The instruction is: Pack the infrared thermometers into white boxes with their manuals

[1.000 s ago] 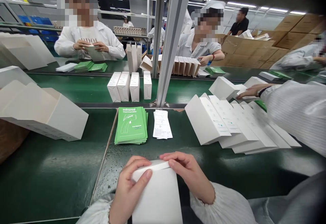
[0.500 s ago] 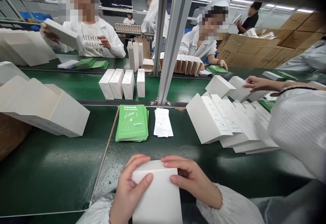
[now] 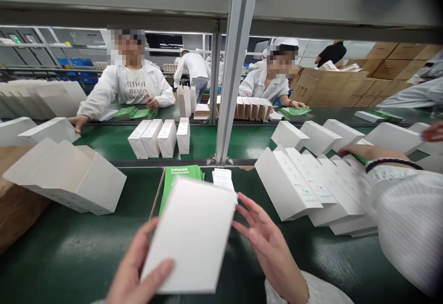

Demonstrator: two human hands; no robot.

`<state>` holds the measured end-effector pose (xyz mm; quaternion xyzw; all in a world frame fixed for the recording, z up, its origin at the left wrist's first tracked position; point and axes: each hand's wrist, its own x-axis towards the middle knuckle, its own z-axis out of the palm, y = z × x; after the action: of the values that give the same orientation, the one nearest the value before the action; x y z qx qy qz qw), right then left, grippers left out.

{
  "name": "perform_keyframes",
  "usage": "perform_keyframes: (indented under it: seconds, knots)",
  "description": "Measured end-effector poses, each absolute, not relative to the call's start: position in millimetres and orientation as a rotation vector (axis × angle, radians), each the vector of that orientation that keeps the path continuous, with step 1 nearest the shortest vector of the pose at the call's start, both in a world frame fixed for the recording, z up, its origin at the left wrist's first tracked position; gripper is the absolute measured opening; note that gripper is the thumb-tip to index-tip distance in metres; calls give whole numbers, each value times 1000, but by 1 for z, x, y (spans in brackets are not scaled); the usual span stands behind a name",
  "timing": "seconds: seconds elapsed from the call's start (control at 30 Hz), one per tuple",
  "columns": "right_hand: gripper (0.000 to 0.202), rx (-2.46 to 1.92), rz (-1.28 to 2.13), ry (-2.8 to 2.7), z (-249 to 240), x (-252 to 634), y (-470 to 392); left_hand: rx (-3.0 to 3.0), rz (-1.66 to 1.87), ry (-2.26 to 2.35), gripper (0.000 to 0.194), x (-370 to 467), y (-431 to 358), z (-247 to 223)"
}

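A closed white box (image 3: 190,239) is held up in front of me, tilted, its plain face toward me. My left hand (image 3: 138,267) grips its lower left side, thumb across the front and fingers behind. At its right edge, my right hand (image 3: 266,244) has its fingers stretched out and apart, the tips close to the box; whether they touch it I cannot tell. Behind the box, partly covered by it, lie a stack of green thermometer manuals (image 3: 183,172) and a pile of white printed leaflets (image 3: 223,178).
Open white boxes stand at left (image 3: 100,179) and in a leaning row at right (image 3: 294,184). Closed boxes (image 3: 150,138) sit on the green belt (image 3: 242,139) beyond. A metal post (image 3: 232,64) rises mid-view. A co-worker's sleeve (image 3: 408,211) reaches in from the right.
The white box has been raised and tilted off the work surface. My left hand has slid to its lower side; my right hand has loosened from its top. My view has tipped upward.
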<state>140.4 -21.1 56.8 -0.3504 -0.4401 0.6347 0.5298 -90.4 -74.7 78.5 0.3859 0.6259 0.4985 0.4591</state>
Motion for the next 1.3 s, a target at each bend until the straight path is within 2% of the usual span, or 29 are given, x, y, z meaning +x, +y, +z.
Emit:
perform_keyframes:
  seconds: [0.13,0.23,0.3,0.4,0.57,0.7,0.77,0.87,0.97,1.03,1.17,1.3]
  knots:
    - [33,-970,1509,-979,60,144,-18,1704,1304,1865,52,-124,14,136]
    - [25,-1069,1528,-939,53,151,-21,1936,1265,2083,63,-128,91,155]
    - [23,-1095,1528,-948,46,156,-23,2040,1201,2129,65,-119,138,157]
    - [23,-1128,1511,-985,38,163,-24,2108,1099,2201,55,-97,194,149]
    - [23,-1169,1448,-1028,34,170,-23,2027,1017,2347,44,-67,243,121]
    - [17,-1169,1377,-1209,41,165,-5,2051,975,2368,37,-59,249,105]
    - [16,-1215,1207,-1426,43,157,18,2103,959,2340,40,-60,247,105]
    - [37,-1426,771,-1747,36,140,68,2151,914,2283,49,-66,237,115]
    - [61,-1522,668,-1823,23,128,116,2212,837,2181,57,-78,206,128]
    - [67,-1544,677,-1867,17,125,137,2272,802,2113,59,-91,173,130]
    - [59,-1555,673,-1972,13,127,152,2276,811,2121,60,-124,99,107]
    - [59,-1576,607,-2010,13,128,147,1909,768,2190,73,-144,60,66]
